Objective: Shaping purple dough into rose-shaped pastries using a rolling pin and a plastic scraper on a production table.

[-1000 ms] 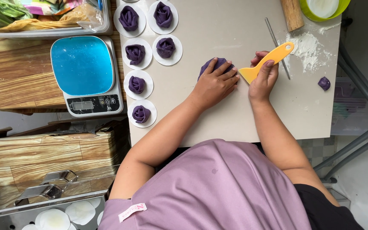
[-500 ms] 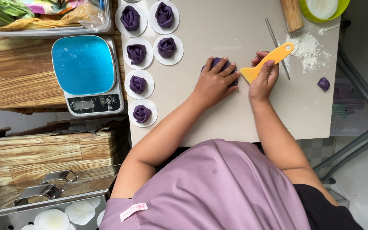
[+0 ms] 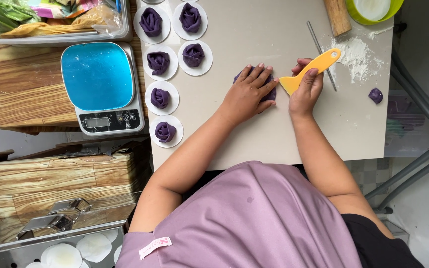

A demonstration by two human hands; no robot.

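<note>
Two hands work at the middle of the pale worktop [image 3: 274,144]. Since a second ago the left hand [image 3: 248,94] has slid a little further over the purple dough piece [image 3: 270,92] and now lies flat on it, fingers spread wide and pointing away from the body, so only the dough's far edge shows beside the fingertips. The right hand [image 3: 304,89] keeps its closed grip on the yellow plastic dough scraper [image 3: 312,70], whose blade edge stays just beside the dough, handle angled up and away to the right; it has scarcely moved.

Nothing else has shifted. Six purple rose-shaped dough buns [image 3: 193,54] sit on round white papers along the worktop's left part. A thin metal rod [image 3: 321,52] lies behind the scraper, near a patch of spilled flour [image 3: 356,57], and a small purple dough lump [image 3: 375,95] rests well apart at the right edge. A wooden rolling pin [image 3: 337,16] and a green bowl [image 3: 391,11] stand at the far side.

Left of the worktop, a blue-topped kitchen scale [image 3: 98,79] sits on a wood-grain surface [image 3: 21,89], with a clear tray of greens [image 3: 50,20] beyond it. Grey metal legs [image 3: 423,149] and a tiled floor show at the right
</note>
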